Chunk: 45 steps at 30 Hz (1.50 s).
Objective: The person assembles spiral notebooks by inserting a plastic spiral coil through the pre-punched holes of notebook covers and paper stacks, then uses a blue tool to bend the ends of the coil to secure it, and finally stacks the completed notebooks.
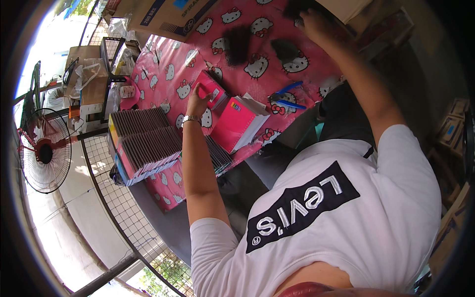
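Directly against left fingers (pixel 197 91): red notebook (pixel 214 87)

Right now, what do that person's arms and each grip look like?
The left sleeve and right sleeve are short and white. A silver-coloured band, perhaps a watch, circles the left wrist. The left grip and right grip wear no gloves.

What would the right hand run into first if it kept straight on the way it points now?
The dark, bristly-looking heap at the tabletop's far edge of view, right at the right hand's fingertips; it may already be touching, as depth is unclear.
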Motion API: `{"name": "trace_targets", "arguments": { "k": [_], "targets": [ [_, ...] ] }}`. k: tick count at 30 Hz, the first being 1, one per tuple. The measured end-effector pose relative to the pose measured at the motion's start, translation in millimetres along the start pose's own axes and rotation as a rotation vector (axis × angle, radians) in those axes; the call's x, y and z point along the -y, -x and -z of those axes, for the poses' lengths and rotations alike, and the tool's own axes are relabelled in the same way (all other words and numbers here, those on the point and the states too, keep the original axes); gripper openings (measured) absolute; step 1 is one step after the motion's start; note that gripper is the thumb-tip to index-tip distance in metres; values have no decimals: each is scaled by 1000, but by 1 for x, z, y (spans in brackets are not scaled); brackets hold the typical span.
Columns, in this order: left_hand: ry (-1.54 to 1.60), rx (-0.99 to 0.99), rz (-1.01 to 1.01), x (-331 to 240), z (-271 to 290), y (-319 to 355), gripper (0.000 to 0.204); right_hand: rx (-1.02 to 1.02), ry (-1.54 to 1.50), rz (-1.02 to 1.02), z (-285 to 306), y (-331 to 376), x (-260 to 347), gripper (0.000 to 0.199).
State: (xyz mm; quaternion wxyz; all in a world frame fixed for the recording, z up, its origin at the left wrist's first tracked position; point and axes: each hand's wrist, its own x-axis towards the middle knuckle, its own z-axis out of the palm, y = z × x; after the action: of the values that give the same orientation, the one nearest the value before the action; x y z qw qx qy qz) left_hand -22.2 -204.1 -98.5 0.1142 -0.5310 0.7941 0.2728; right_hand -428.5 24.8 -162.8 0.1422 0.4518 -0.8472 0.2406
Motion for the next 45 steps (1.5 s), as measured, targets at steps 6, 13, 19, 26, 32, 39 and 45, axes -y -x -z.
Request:
{"name": "trace_targets", "arguments": {
  "k": [6, 13, 19, 26, 32, 39, 45],
  "targets": [
    [198, 0, 75, 8, 2, 16, 76, 53, 156, 171, -20, -7, -9, 20],
    [-99, -325, -665, -75, -8, 163, 32, 43, -62, 147, 15, -9, -1, 19],
    [-298, -369, -681, -81, -37, 209, 28, 90, 117, 164, -38, -17, -16, 29],
    [-247, -262, -707, -82, -23, 205, 26, 141, -553, -330, -14, -22, 0, 21],
    [-360, -320, -694, -85, -32, 206, 29, -45, -382, 115, 3, -20, 14, 23],
    [-229, -178, -690, -85, -17, 202, 27, 87, -624, 126, 41, 1, 47, 27],
    [-272, -240, -698, -85, -25, 204, 24, 415, -1097, -7, 84, 45, 103, 33]
  ]
}}
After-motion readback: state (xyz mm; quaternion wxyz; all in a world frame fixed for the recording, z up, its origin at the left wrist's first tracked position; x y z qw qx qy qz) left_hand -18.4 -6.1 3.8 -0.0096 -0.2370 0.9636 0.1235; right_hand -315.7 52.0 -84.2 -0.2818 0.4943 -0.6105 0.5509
